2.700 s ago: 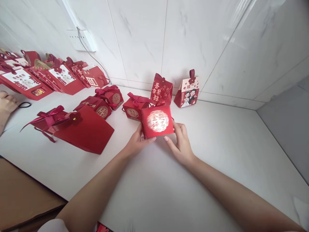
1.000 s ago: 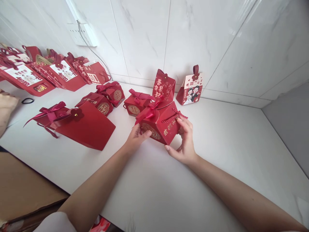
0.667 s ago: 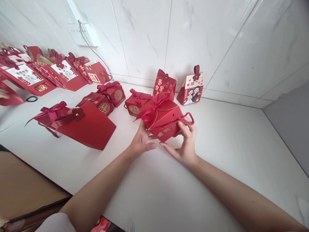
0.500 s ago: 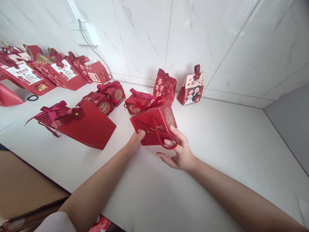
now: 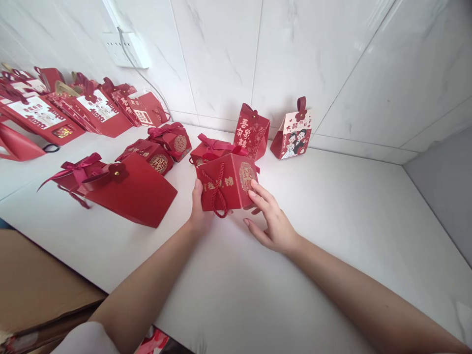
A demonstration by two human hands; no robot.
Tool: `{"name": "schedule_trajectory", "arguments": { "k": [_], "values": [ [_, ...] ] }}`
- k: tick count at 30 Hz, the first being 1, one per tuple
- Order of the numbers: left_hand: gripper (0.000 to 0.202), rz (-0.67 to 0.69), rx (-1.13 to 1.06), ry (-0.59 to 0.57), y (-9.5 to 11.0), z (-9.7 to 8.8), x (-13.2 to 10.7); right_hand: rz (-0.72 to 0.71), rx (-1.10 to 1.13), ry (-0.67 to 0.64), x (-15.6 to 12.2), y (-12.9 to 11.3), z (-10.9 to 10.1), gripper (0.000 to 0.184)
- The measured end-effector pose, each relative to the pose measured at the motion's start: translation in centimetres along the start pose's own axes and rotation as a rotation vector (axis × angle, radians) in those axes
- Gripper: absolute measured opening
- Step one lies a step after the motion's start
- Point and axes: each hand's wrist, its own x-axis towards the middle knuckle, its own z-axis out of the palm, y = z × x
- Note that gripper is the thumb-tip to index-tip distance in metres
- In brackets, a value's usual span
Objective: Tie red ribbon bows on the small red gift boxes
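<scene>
A small red gift box [image 5: 225, 184] with gold characters, a ribbon bow on top and a red cord handle hanging down its near face stands upright at the middle of the white counter [image 5: 332, 231]. My left hand [image 5: 199, 209] grips its left side, thumb up along the edge. My right hand [image 5: 267, 221] rests its fingertips on the box's right face, fingers stretched out. Just behind it stands a similar ribboned box [image 5: 210, 150].
More red boxes with bows [image 5: 171, 140] and a flat red bag [image 5: 134, 191] lie to the left. A tall red bag [image 5: 252, 130] and a pink-and-red couple-printed bag [image 5: 293, 132] stand by the tiled wall. Further bags [image 5: 96, 110] line the far left. A brown carton [image 5: 33, 290] sits below the counter edge.
I turned the box over from bottom-up to upright while rotating it; its cord handle now faces me. My right hand has loosened from a grip to fingertip contact.
</scene>
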Motion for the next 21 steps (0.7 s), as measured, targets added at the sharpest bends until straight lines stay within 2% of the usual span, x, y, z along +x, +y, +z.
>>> {"name": "schedule_trajectory", "arguments": {
  "k": [4, 7, 9, 15, 21],
  "values": [
    [0.084, -0.061, -0.16, -0.048, 0.2, -0.7, -0.1, -0.07, -0.036, 0.032, -0.1, -0.1, 0.0, 0.077],
    [0.082, -0.196, -0.191, -0.145, 0.3, -1.4, 0.0, -0.11, -0.057, 0.022, -0.2, -0.3, 0.0, 0.081],
    [0.081, -0.306, -0.176, -0.206, 0.4, -1.8, 0.1, -0.085, -0.043, 0.014, -0.2, -0.3, 0.0, 0.083],
    [0.11, -0.534, -0.117, -0.387, 0.9, -2.0, 0.2, 0.027, -0.008, 0.143, 0.2, 0.0, -0.2, 0.079],
    [0.108, -0.557, -0.117, -0.455, 0.9, -2.0, 0.1, 0.051, 0.028, 0.173, 0.4, 0.0, -0.4, 0.075]
  ]
}}
